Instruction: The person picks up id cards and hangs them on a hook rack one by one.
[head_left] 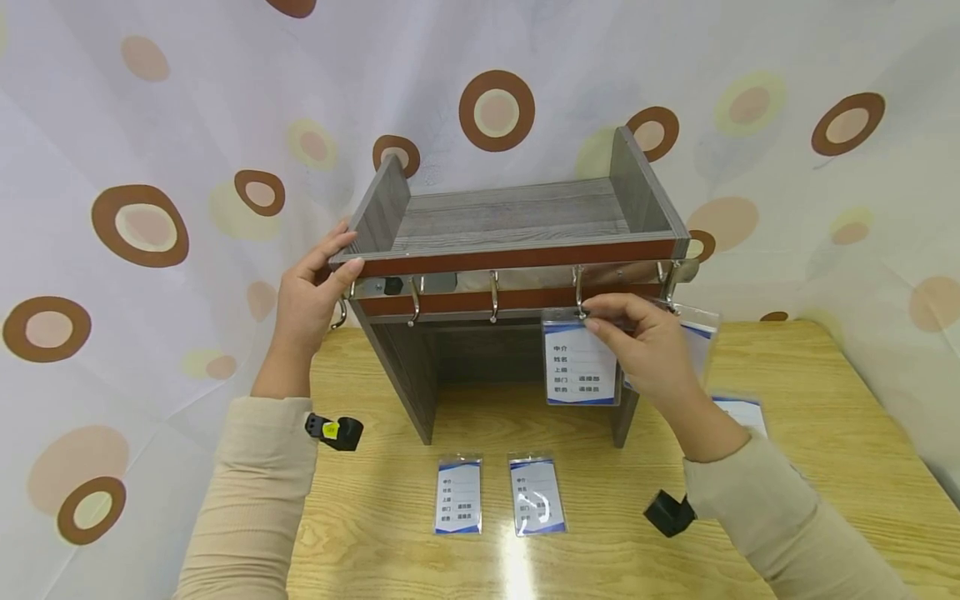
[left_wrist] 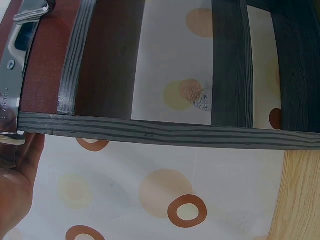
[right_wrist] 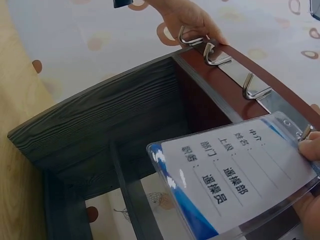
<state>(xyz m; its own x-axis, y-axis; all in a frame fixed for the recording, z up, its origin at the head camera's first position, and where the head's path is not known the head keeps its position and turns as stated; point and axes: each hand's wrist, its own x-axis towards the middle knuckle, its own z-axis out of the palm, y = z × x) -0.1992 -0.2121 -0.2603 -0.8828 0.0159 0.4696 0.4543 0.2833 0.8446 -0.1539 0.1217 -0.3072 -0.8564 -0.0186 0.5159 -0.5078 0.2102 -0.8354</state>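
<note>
My left hand [head_left: 306,300] grips the front left corner of a grey wooden shelf [head_left: 386,217], thumb on the front and fingers on the side panel. A metal hook rail [head_left: 476,282] runs along the shelf's red-brown front. At a hook [head_left: 578,287] right of centre, my right hand [head_left: 648,346] pinches the top edge of a clear-sleeved name badge [head_left: 573,371], which hangs upright. In the right wrist view the badge [right_wrist: 225,175] shows its printed face, with the top by a hook tip. Behind the right hand, a second badge [head_left: 701,346] hangs at the right end, partly hidden.
Two more badges, a left one [head_left: 458,497] and a right one [head_left: 537,496], lie on the wooden table [head_left: 382,550] before the shelf. Another badge [head_left: 741,412] lies at right, partly covered by my sleeve. A dotted curtain [head_left: 420,67] stands behind.
</note>
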